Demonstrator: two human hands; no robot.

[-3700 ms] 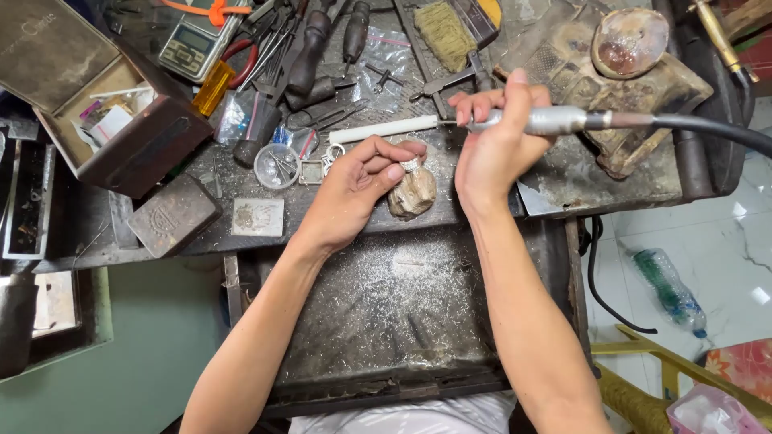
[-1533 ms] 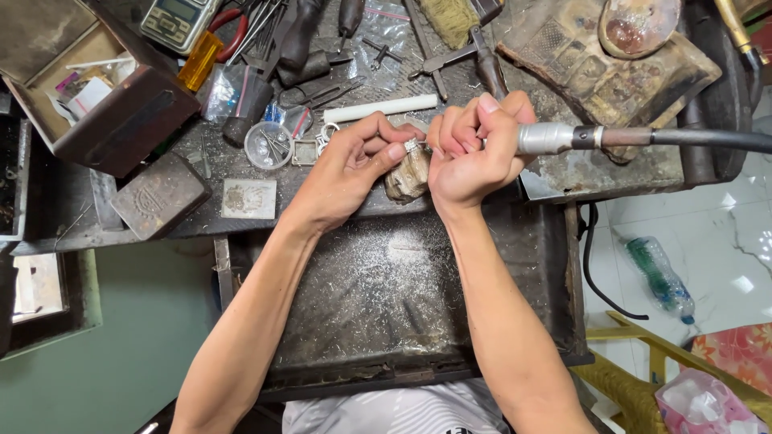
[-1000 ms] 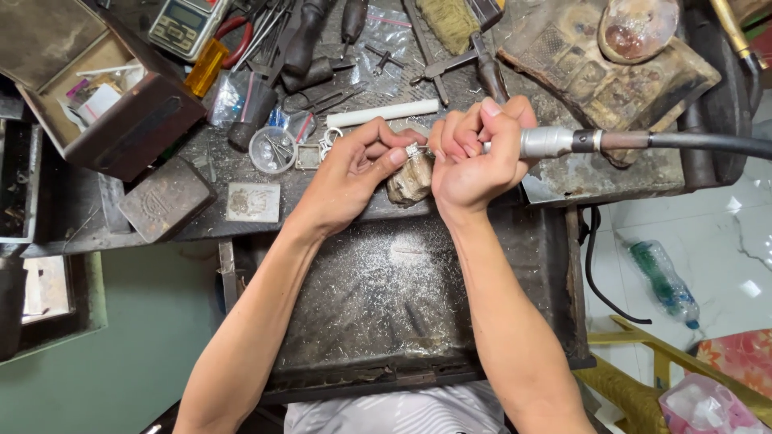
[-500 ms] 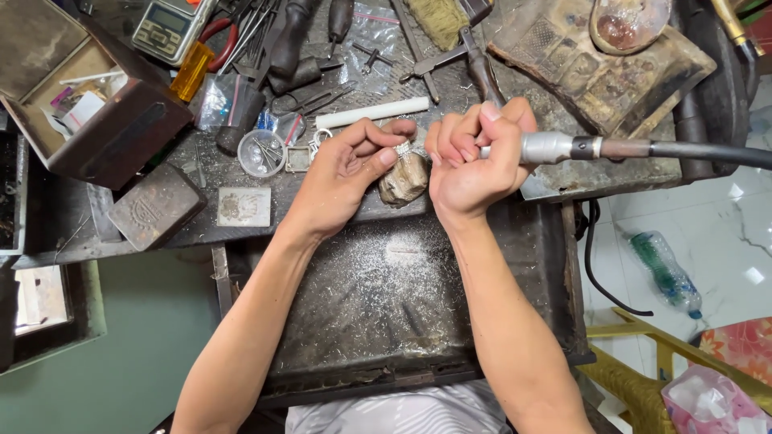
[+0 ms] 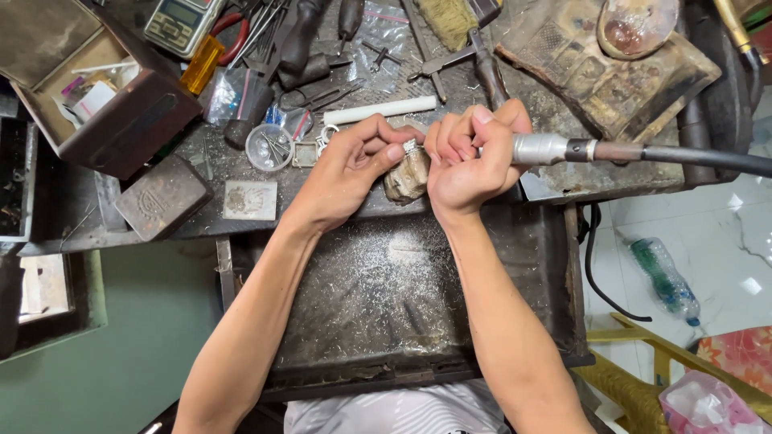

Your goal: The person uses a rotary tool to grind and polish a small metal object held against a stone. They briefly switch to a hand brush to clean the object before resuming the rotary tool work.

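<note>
Centrally, two bare hands meet over a worn wooden bench peg [image 5: 408, 175], a pale, chipped block jutting from the front edge of the table [image 5: 201, 221]. Left hand [image 5: 350, 169]: fingers curled, thumb and forefinger pinched on a small silvery workpiece [image 5: 410, 146] pressed against the top of the peg; its exact form is too small to tell. Right hand [image 5: 466, 165]: closed in a fist around a rotary handpiece [image 5: 547, 149], a smooth metal cylinder continuing rightward into a black flexible shaft [image 5: 700, 158]; the tool's tip is hidden between the fingers. The workpiece lies between the two hands, just beside the right knuckles. Below, a dark metal tray [image 5: 402, 297] is dusted with fine bright filings. The table surface is dark, scarred and cluttered: a white rod [image 5: 382, 110], a round clear dish [image 5: 269, 148], a flat square metal plate [image 5: 250, 200], a dark rectangular steel block [image 5: 163, 197], an open brown box [image 5: 104, 104] and a small digital scale [image 5: 181, 20].
</note>
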